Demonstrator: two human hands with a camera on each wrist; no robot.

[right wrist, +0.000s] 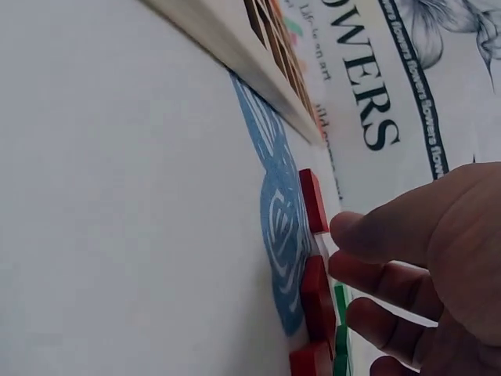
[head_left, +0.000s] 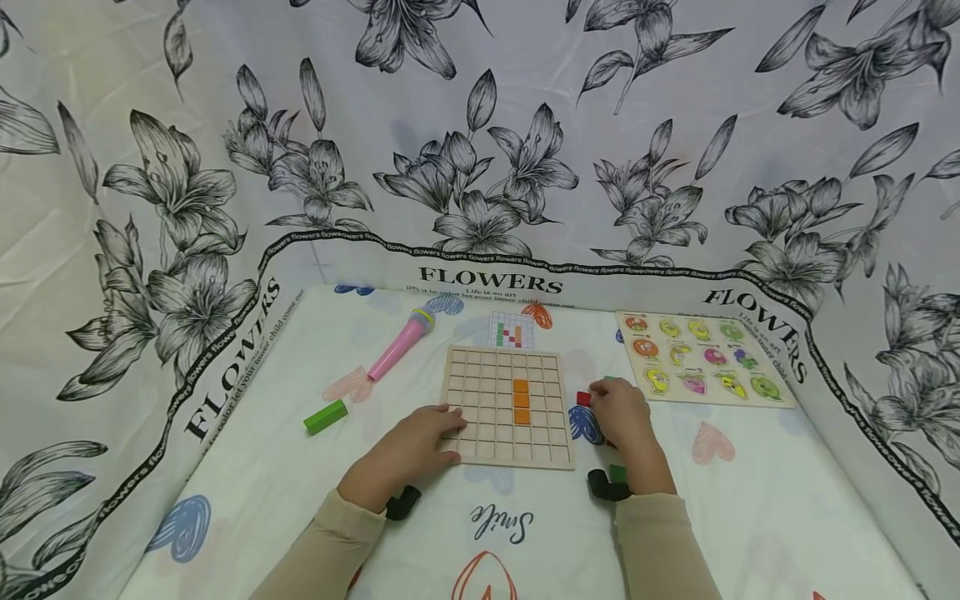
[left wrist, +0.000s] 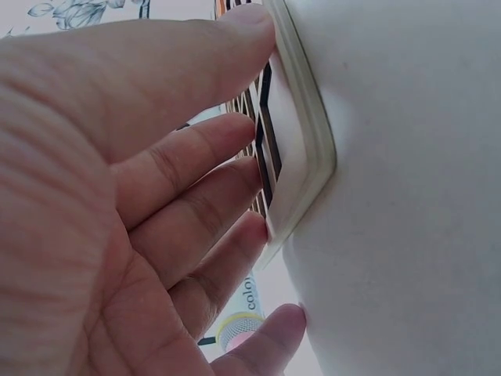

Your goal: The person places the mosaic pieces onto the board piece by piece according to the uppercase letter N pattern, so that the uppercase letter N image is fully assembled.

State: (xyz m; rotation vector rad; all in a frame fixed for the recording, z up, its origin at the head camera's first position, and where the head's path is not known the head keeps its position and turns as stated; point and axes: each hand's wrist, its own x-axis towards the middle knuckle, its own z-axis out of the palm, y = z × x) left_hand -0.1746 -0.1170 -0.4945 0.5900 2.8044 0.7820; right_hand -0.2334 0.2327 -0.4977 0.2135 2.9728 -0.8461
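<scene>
A wooden grid board (head_left: 480,442) lies in the middle of the table, with several orange squares (head_left: 521,402) in one column. My left hand (head_left: 408,450) rests on the board's left edge; in the left wrist view its fingers (left wrist: 207,207) touch the gridded face, loosely extended. To the right of the board, my right hand (head_left: 622,412) reaches down beside a small red block (head_left: 583,398). In the right wrist view its thumb and fingers are bent a little, close to several red blocks (right wrist: 317,298), with nothing visible between them. Green blocks (right wrist: 340,329) lie just behind.
A small pattern card (head_left: 512,331) lies beyond the board. To the left are a pink toy microphone (head_left: 397,346) and a green block (head_left: 326,417). A fruit picture board (head_left: 705,358) lies at the back right. Flowered cloth (head_left: 480,150) hangs around the table.
</scene>
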